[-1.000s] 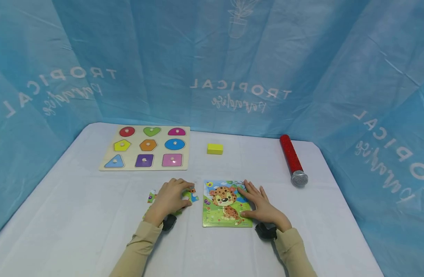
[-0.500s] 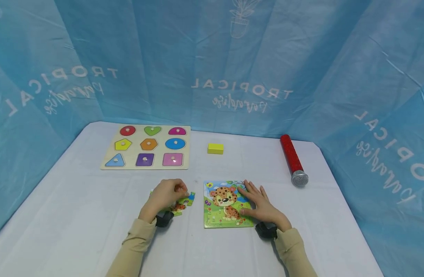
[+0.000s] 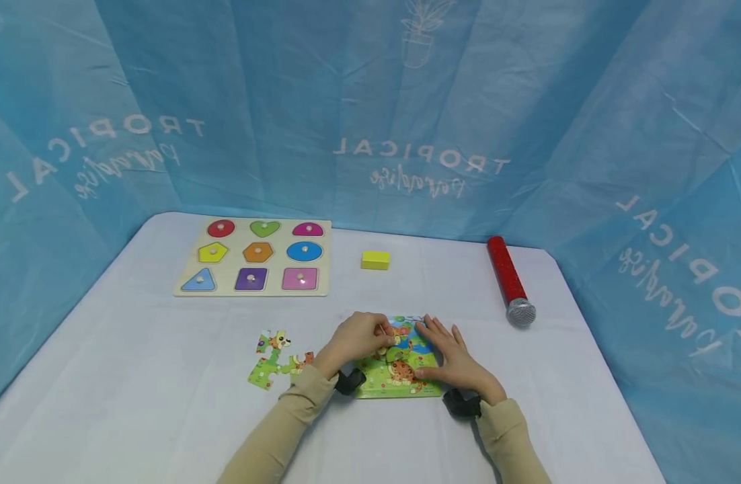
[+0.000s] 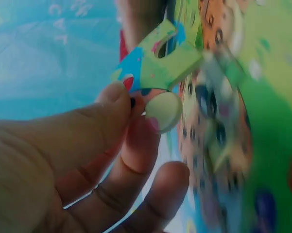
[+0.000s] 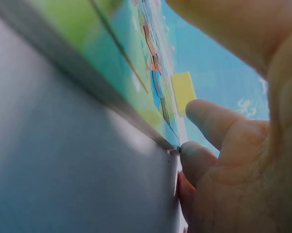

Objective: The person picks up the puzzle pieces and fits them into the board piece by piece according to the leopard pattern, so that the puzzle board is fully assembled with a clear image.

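Over the flat leopard picture puzzle board (image 3: pixel 379 386), my left hand (image 3: pixel 354 337) pinches a jigsaw piece (image 4: pixel 158 65) between thumb and fingers. The left wrist view shows this piece green and blue, with part of a spotted leopard. Held tilted, it stands above the printed picture. At the board's right side rests my right hand (image 3: pixel 463 366), its fingers spread and nearly straight, touching the board's edge. Several loose jigsaw pieces (image 3: pixel 263 373) lie to the left, partly hidden by the left forearm. The left hand covers the board's upper left part.
A wooden shape board (image 3: pixel 225 273) with knobbed shapes lies at the back left. Behind the puzzle sits a yellow block (image 3: pixel 375 261). A red microphone (image 3: pixel 507 272) with a silver head lies at the back right. Blue curtains (image 3: pixel 370 101) surround the white table (image 3: pixel 134 403).
My left hand has picked a jigsaw piece from the loose ones and carried it right, over the board. Several other pieces are now uncovered. The right hand stays at the board's edge.
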`<state>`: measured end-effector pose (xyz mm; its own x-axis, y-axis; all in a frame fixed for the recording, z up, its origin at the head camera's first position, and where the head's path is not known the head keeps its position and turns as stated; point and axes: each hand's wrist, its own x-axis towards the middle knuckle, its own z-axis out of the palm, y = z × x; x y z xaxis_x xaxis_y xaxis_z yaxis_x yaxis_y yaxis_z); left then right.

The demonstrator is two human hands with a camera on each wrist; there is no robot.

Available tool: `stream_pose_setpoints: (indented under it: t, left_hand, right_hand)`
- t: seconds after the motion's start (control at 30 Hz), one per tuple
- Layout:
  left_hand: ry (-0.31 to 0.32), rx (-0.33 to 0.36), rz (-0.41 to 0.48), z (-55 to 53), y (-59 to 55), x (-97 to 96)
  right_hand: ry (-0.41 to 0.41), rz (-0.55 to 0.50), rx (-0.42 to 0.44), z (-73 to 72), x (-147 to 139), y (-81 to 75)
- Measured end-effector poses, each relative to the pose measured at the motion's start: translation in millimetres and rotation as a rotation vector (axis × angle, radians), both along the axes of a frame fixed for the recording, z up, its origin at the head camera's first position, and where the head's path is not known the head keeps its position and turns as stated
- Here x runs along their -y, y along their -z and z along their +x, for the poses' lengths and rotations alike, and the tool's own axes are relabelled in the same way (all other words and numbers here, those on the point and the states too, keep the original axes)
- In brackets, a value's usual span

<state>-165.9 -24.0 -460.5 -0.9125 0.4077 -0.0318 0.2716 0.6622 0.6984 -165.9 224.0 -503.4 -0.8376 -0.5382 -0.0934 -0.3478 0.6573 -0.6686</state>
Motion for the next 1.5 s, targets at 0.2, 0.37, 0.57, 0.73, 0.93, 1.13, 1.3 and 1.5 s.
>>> stream_pose_setpoints:
  t: [0.2, 0.37, 0.57, 0.73, 0.93, 1.13, 1.3, 1.5]
  left_hand:
    - [0.037, 0.011, -0.049, -10.4, 1.9, -28.4]
    - [0.037, 0.005, -0.076, -14.6, 4.5, -41.6]
    - [0.017, -0.042, -0.143, -15.9, 6.8, -48.2]
    - [0.032, -0.091, -0.177, -17.3, 5.6, -48.0]
    - [0.031, -0.124, -0.245, -16.4, 8.7, -47.7]
    - [0.021, -0.127, -0.258, -17.4, 13.3, -52.4]
    - [-0.007, -0.061, -0.228, -21.0, 15.4, -53.7]
    - [-0.046, 0.062, -0.151, -25.5, 15.1, -48.3]
  right_hand:
    - [-0.009, -0.017, -0.006, 0.5, 0, 0.6]
    - [-0.013, -0.03, -0.014, -0.4, -1, 0.3]
    - [0.007, -0.025, -0.021, -1.4, -1, 1.5]
    - [0.059, -0.053, -0.054, -1.6, 2, 2.7]
    - [0.09, -0.059, -0.132, 0.9, 7, 4.7]
    - [0.115, -0.048, -0.248, 3.9, 7, 6.4]
    - [0.134, -0.024, -0.219, 2.5, 5, 7.2]
    - [0.149, -0.023, -0.209, 2.4, 12, 8.4]
